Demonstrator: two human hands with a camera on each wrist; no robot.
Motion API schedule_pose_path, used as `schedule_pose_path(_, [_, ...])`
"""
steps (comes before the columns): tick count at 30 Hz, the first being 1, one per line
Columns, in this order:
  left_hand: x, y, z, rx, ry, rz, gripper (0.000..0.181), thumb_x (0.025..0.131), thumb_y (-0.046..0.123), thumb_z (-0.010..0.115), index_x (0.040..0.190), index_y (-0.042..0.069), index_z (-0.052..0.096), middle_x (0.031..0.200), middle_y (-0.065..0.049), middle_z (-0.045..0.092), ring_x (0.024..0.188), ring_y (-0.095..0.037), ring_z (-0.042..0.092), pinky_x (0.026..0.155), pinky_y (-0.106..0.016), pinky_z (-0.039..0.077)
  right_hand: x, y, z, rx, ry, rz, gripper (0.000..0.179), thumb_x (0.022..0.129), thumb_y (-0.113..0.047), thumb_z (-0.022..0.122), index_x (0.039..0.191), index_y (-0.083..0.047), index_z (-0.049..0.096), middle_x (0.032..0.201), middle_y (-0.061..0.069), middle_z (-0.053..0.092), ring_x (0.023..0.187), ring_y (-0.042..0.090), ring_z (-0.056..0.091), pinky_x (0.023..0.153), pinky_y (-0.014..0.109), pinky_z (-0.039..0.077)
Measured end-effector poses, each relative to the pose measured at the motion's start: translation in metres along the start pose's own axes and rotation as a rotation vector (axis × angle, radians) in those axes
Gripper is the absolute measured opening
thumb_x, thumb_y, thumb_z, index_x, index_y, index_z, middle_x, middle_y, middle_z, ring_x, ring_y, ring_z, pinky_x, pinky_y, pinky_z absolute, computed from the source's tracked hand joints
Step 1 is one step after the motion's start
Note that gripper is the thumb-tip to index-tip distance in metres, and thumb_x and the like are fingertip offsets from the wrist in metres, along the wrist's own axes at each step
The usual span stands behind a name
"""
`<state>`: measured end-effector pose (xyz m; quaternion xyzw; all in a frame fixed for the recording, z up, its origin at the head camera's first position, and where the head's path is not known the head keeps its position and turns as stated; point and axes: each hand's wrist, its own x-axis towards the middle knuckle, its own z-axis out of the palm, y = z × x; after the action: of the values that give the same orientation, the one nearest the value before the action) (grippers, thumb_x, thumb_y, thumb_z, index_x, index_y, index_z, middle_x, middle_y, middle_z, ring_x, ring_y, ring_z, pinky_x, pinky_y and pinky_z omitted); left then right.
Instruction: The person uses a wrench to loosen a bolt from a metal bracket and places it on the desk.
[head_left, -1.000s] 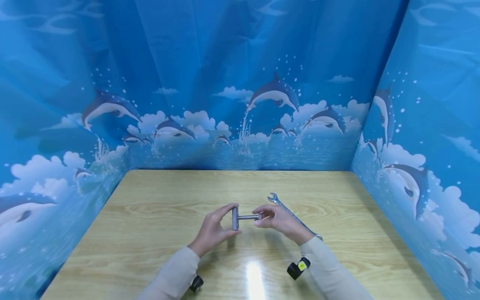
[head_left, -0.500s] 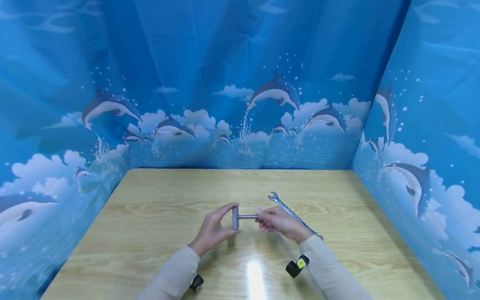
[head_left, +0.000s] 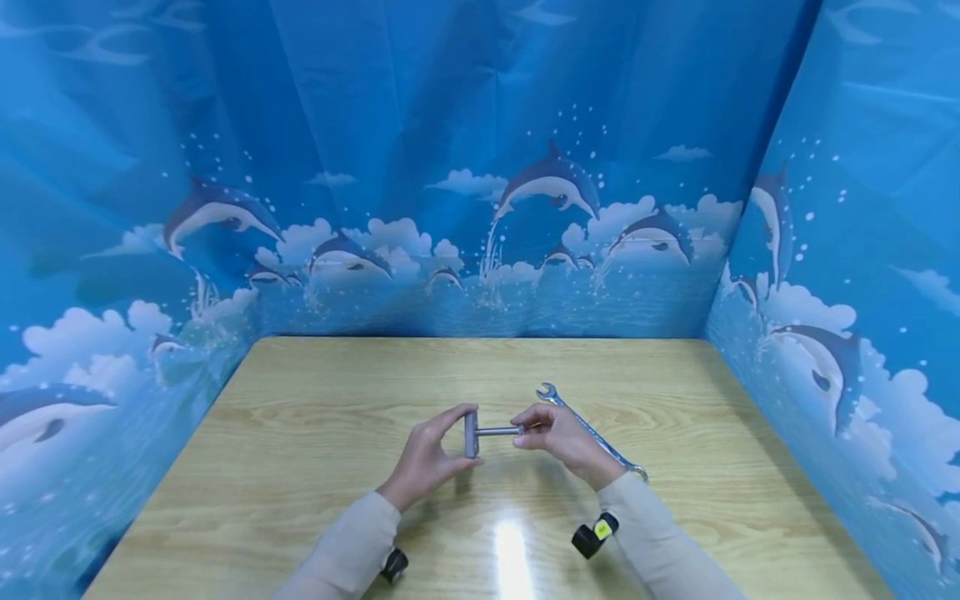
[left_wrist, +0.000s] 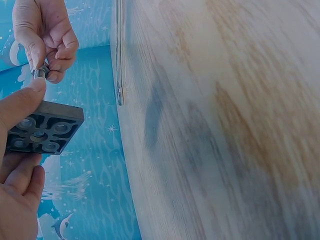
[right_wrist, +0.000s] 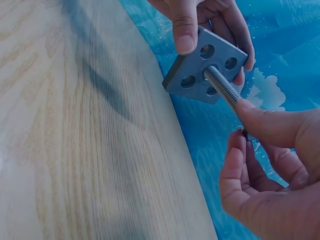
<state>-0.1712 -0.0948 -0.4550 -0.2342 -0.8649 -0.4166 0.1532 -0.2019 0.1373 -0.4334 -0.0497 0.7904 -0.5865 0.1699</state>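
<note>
Over the table, my left hand (head_left: 423, 462) holds a square metal plate (head_left: 471, 435) by its edges between thumb and fingers. A long threaded bolt (head_left: 497, 431) sticks out of the plate's middle, pointing right. My right hand (head_left: 564, 442) pinches the bolt's far end with thumb and fingertips. In the right wrist view, round holes surround the centre of the plate (right_wrist: 192, 65), and the thread of the bolt (right_wrist: 222, 85) shows between plate and fingers. Fingers partly cover the bolt's head. In the left wrist view, the plate (left_wrist: 42, 134) shows its recessed back face.
A combination wrench (head_left: 592, 432) lies slantwise on the wooden table (head_left: 337, 392), just behind and partly beyond the right hand. Blue dolphin-print sheets (head_left: 420, 167) stand at the back and both sides. A black wrist camera (head_left: 588, 540) hangs from the right sleeve.
My right hand has rolled on the bolt's end: fingers tucked under half a second ago, now stretched out again around it. The left hand and the plate stay nearly still.
</note>
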Motion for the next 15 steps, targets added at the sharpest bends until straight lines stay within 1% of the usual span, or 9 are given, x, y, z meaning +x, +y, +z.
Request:
schedule_pose_path(2, [0.0001,0.0,0.0,0.0,0.003,0.0,0.075,0.062,0.012,0.089,0.129,0.011,0.057,0.13,-0.006,0.061,0.12,-0.021,0.058,0.103,-0.032,0.047,0.0,0.0002,-0.0003,-0.004,-0.002,-0.004,0.029,0.079,-0.008,0.077,0.106,-0.005,0.067,0.099,0.009,0.063,0.085,0.019,0.062,0.08,0.033,0.056])
schedule_pose_path(4, [0.0001,0.0,0.0,0.002,0.004,0.001,0.075,0.061,0.011,0.089,0.129,0.011,0.058,0.13,-0.006,0.061,0.119,-0.021,0.058,0.103,-0.032,0.047,-0.0005,0.0004,-0.0007,-0.007,-0.014,-0.007,0.03,0.08,-0.009,0.077,0.108,-0.005,0.067,0.101,0.009,0.063,0.088,0.02,0.062,0.083,0.035,0.056])
schedule_pose_path(6, [0.0001,-0.0002,0.0,0.004,0.003,0.004,0.075,0.061,0.011,0.089,0.129,0.011,0.058,0.13,-0.006,0.061,0.119,-0.021,0.058,0.103,-0.031,0.047,-0.0009,0.0008,-0.0012,-0.016,-0.034,-0.01,0.034,0.081,-0.012,0.076,0.113,-0.005,0.067,0.108,0.01,0.064,0.094,0.019,0.061,0.088,0.037,0.055])
schedule_pose_path(7, [0.0001,-0.0003,0.0001,0.005,0.002,0.007,0.075,0.061,0.011,0.089,0.129,0.01,0.058,0.13,-0.006,0.061,0.119,-0.021,0.058,0.103,-0.032,0.047,-0.0012,0.0009,-0.0017,-0.016,-0.049,-0.009,0.036,0.082,-0.015,0.076,0.115,-0.005,0.066,0.111,0.01,0.064,0.097,0.019,0.061,0.09,0.038,0.054])
schedule_pose_path(9, [0.0001,-0.0006,0.0003,0.006,0.002,0.014,0.075,0.061,0.011,0.089,0.129,0.008,0.057,0.13,-0.007,0.061,0.119,-0.022,0.058,0.103,-0.032,0.047,-0.0018,0.0011,-0.003,0.007,-0.097,-0.011,0.042,0.086,-0.022,0.073,0.121,-0.002,0.062,0.116,0.016,0.063,0.102,0.022,0.061,0.096,0.043,0.052])
schedule_pose_path(10, [0.0002,-0.0007,0.0004,0.007,0.003,0.018,0.075,0.061,0.011,0.089,0.129,0.008,0.057,0.13,-0.007,0.061,0.119,-0.022,0.058,0.103,-0.032,0.047,-0.0015,0.0016,-0.0037,0.013,-0.119,-0.009,0.045,0.088,-0.027,0.07,0.123,0.0,0.06,0.117,0.016,0.064,0.103,0.023,0.062,0.097,0.042,0.052])
schedule_pose_path(11, [0.0002,-0.0007,0.0005,0.009,0.003,0.02,0.075,0.061,0.011,0.089,0.129,0.008,0.057,0.13,-0.007,0.061,0.119,-0.022,0.058,0.103,-0.032,0.047,-0.0011,0.0021,-0.0041,0.026,-0.138,-0.006,0.047,0.091,-0.031,0.066,0.122,0.003,0.059,0.114,0.017,0.065,0.102,0.023,0.063,0.096,0.041,0.052])
schedule_pose_path(13, [0.0003,-0.0008,0.0006,0.01,0.005,0.027,0.076,0.061,0.011,0.089,0.129,0.008,0.057,0.129,-0.007,0.061,0.119,-0.022,0.058,0.103,-0.032,0.047,-0.0011,0.003,-0.0048,0.053,-0.18,0.011,0.054,0.096,-0.039,0.057,0.12,0.01,0.058,0.102,0.017,0.068,0.093,0.022,0.066,0.093,0.042,0.055])
schedule_pose_path(15, [0.0003,-0.0007,0.0006,0.011,0.008,0.031,0.076,0.061,0.011,0.09,0.129,0.009,0.057,0.129,-0.007,0.061,0.119,-0.022,0.059,0.103,-0.031,0.047,-0.0007,0.0042,-0.0049,0.061,-0.204,0.037,0.062,0.099,-0.045,0.047,0.114,0.014,0.059,0.091,0.012,0.069,0.082,0.018,0.068,0.086,0.039,0.058])
